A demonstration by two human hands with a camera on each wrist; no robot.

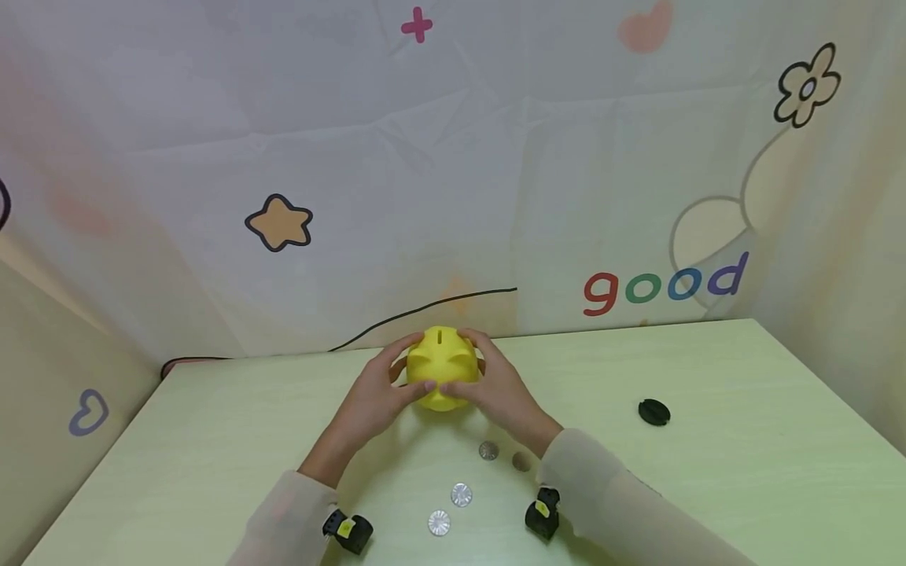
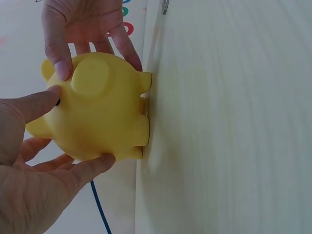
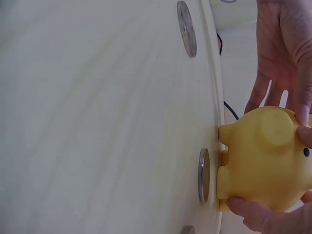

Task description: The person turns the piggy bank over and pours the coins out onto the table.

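A yellow piggy bank (image 1: 442, 360) stands upright near the table's back edge, its coin slot on top. My left hand (image 1: 377, 395) holds its left side, and my right hand (image 1: 506, 395) holds its right side. Both thumbs lie across its front around the snout, the other fingers around its sides. In the left wrist view the feet of the piggy bank (image 2: 105, 114) meet the tabletop. Seen from the right wrist, the piggy bank (image 3: 258, 156) has coins in front of it, among them a coin (image 3: 204, 175) close to its feet.
Several silver coins, including one coin (image 1: 462, 494) and another coin (image 1: 439, 523), lie on the table (image 1: 233, 472) between my forearms. A black oval disc (image 1: 654, 412) lies to the right. Behind the table hangs a printed cloth (image 1: 425, 196), with a dark cable at the back left.
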